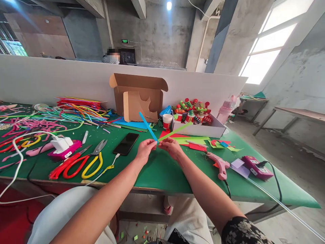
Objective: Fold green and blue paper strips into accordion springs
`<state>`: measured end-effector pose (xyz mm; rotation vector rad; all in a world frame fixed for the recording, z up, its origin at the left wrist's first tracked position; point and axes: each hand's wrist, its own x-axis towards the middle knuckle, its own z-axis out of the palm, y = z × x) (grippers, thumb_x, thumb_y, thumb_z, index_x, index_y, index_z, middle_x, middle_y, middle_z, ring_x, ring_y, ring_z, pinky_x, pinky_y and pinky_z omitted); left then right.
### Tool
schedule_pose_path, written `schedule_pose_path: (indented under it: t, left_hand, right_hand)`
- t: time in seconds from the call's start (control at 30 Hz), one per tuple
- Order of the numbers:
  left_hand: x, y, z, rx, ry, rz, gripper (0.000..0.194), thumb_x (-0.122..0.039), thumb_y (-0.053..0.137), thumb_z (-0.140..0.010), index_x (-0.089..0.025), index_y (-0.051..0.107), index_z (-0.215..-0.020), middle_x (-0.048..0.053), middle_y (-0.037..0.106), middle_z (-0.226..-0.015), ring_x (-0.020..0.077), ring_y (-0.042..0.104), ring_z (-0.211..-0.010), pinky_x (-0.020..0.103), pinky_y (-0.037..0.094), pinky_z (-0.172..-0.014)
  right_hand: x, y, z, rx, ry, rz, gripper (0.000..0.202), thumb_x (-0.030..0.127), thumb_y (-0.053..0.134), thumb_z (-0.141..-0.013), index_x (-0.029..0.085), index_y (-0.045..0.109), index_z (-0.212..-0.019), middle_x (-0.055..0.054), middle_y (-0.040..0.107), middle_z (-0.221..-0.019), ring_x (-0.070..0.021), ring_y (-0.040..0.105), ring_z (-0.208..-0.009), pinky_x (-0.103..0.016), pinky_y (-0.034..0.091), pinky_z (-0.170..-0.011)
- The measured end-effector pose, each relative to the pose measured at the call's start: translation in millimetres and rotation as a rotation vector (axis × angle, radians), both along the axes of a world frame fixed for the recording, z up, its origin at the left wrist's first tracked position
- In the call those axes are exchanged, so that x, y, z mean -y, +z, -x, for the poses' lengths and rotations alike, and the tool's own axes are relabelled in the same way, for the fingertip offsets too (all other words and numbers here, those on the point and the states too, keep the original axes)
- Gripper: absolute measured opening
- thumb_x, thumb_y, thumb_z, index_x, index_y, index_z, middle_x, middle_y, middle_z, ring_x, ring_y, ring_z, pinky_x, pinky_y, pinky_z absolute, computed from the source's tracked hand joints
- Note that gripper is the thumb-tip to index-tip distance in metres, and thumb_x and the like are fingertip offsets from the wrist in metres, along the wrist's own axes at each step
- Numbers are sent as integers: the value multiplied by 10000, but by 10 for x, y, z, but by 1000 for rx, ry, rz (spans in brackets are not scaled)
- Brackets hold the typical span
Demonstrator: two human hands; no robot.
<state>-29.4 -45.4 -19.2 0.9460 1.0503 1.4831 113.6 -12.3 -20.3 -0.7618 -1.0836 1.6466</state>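
Note:
Two narrow strips that look like paper meet at one end between my hands and spread apart in a V. My left hand [147, 149] pinches the lower end of the blue strip [148, 126], which slants up to the left. With closed fingers, my right hand [170, 147] grips the light green strip [175, 131], slanting up to the right. The fingertips of both hands nearly touch at the join, and they hide how the ends overlap. Behind the strips are a paper cup [167, 121] and red and green paper sheets [198, 140].
A white box [213, 129] of decorated cups stands behind on the right. To the right lie a pink glue gun [219, 165] and a magenta power socket [257, 167]. Leftward are a phone [126, 143], scissors [95, 159] and heaped pipe cleaners [73, 113]. An open cardboard box [138, 84] leans behind.

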Motion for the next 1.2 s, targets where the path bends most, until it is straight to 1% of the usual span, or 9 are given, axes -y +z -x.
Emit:
schedule_pose_path:
  t: [0.13, 0.3, 0.43, 0.6, 0.7, 0.83, 0.97, 1.07, 1.2]
  left_hand:
    - [8, 5, -15, -21, -10, -3, 380, -444, 837, -441, -159, 660, -621, -1, 618, -579, 106, 521, -544, 252, 431, -573]
    - [3, -5, -17, -64, 13, -5, 360, -441, 829, -456, -166, 659, -615, -5, 613, -561, 108, 516, -529, 248, 420, -550]
    - [3, -7, -14, -98, 7, -5, 367, -450, 827, -460, -167, 649, -611, -13, 592, -535, 106, 508, -513, 238, 400, -521]
    - [11, 4, -18, -102, 6, -1, 405, -475, 843, -436, -163, 647, -605, -10, 592, -533, 105, 510, -519, 235, 393, -518]
    - [12, 12, -16, -111, 0, 1, 420, -482, 853, -423, -164, 643, -601, -11, 586, -530, 108, 509, -521, 239, 395, -525]
    - [16, 15, -10, -123, -22, -5, 429, -496, 848, -442, -159, 644, -611, -9, 584, -536, 107, 500, -521, 242, 390, -532]
    - [26, 15, -8, -119, -40, -6, 430, -502, 845, -459, -158, 645, -622, -15, 578, -522, 102, 490, -505, 237, 366, -514]
    - [31, 29, -6, -96, -57, -6, 446, -504, 856, -430, -160, 644, -618, -19, 584, -516, 100, 491, -493, 235, 361, -503]
    - [32, 62, 4, -101, -61, 14, 456, -501, 867, -382, -159, 651, -592, -4, 620, -537, 99, 491, -481, 237, 368, -491]
  right_hand:
    - [-42, -38, -28, -30, 34, 124, 209, 175, 816, -639, 161, 612, -598, -17, 683, -617, -121, 650, -584, -279, 573, -712]
    - [-50, -78, -25, 4, 79, 144, 166, 174, 782, -701, 154, 643, -613, -29, 686, -613, -119, 655, -591, -252, 572, -691]
    - [-35, -73, -15, 5, 75, 126, 168, 195, 833, -629, 142, 675, -646, -24, 680, -610, -126, 648, -589, -276, 571, -714]
    - [-1, -35, 2, 18, 50, 87, 292, 319, 890, -511, 163, 674, -630, 18, 655, -590, -102, 607, -552, -272, 552, -679]
    - [7, -23, 5, 29, 58, 83, 339, 348, 906, -457, 164, 665, -610, 24, 651, -592, -95, 595, -555, -268, 539, -678]
    - [6, -28, -2, 31, 73, 62, 351, 366, 903, -466, 162, 665, -625, 20, 654, -592, -102, 609, -579, -287, 537, -721]
    - [2, -40, -8, 39, 68, 62, 336, 359, 900, -483, 161, 669, -625, 23, 646, -588, -96, 604, -570, -284, 541, -719]
    - [0, -44, -7, 42, 57, 67, 325, 350, 899, -495, 159, 672, -625, 23, 645, -585, -93, 603, -567, -278, 544, -707]
    - [1, -38, -1, 44, 46, 83, 346, 352, 910, -464, 150, 676, -619, 21, 641, -578, -86, 597, -558, -261, 549, -679]
